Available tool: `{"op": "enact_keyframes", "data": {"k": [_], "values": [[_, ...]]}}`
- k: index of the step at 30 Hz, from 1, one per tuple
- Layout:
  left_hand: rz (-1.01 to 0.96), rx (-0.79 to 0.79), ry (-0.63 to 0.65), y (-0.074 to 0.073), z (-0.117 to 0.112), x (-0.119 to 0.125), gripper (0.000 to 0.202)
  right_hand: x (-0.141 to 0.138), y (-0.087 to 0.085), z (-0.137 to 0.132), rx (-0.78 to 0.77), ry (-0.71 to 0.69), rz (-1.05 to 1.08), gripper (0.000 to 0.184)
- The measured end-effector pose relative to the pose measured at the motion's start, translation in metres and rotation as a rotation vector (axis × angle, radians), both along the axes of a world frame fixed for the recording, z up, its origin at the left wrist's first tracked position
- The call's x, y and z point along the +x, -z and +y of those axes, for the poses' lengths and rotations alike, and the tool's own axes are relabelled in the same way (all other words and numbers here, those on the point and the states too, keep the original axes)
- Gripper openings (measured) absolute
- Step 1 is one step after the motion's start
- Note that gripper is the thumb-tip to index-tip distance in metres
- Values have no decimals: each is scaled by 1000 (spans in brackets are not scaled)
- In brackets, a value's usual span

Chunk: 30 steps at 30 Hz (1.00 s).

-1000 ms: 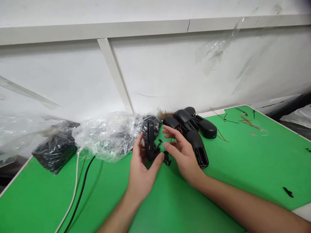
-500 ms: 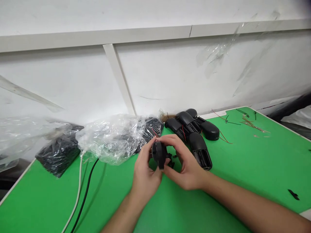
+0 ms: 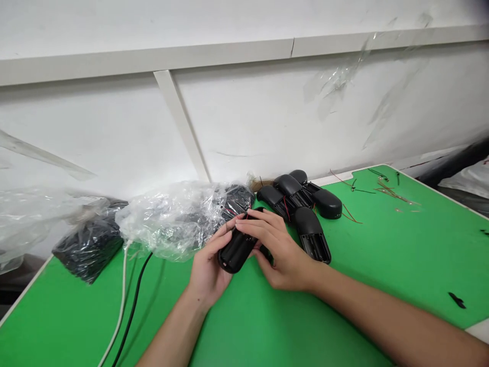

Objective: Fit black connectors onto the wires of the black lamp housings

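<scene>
The left hand (image 3: 208, 270) is closed around a smooth black plastic housing with a rounded end (image 3: 234, 253), held tilted above the table (image 3: 344, 311), whose flat green top has a pale edge. The right hand (image 3: 282, 252) is curled over the housing's upper part, fingers on its face; its thumb's contact is hard to make out. A thin red wire (image 3: 230, 210) shows near the fingertips. Just beyond the right hand lies a loose cluster of matching black rounded housings (image 3: 292, 189), some showing ribbed, open compartments. To the left sit a crinkled, glossy clear plastic bag (image 3: 164, 219) and a bag of dark contents (image 3: 89, 247), near a smooth white cable (image 3: 121, 300) and a black cable (image 3: 133, 303). Fine, straggling loose wires (image 3: 393, 192) lie toward the far right corner.
</scene>
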State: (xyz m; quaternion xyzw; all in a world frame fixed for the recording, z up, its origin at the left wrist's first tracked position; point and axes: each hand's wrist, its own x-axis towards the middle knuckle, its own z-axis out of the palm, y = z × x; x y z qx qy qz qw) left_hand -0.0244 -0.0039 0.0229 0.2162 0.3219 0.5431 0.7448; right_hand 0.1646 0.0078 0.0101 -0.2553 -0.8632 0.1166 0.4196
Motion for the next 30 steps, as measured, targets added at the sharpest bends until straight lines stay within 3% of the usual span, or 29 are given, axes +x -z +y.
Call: {"op": "enact_keyframes", "data": {"k": [5, 9, 15, 18, 22, 30], "values": [[-90, -19, 56, 3, 6, -5, 49, 0, -2, -7, 27, 205, 172, 72], [-106, -22, 87, 6, 7, -9, 60, -1, 0, -6, 4, 266, 212, 70], [141, -76, -23, 2, 7, -3, 42, -1, 11, 5, -107, 323, 278, 62], [223, -48, -43, 1, 9, 0, 41, 2, 15, 10, -171, 371, 149, 48], [212, -43, -87, 0, 12, -2, 45, 5, 21, 15, -136, 389, -95, 36], [186, -60, -89, 1, 14, -3, 46, 5, 39, 24, -102, 350, -270, 59]]}}
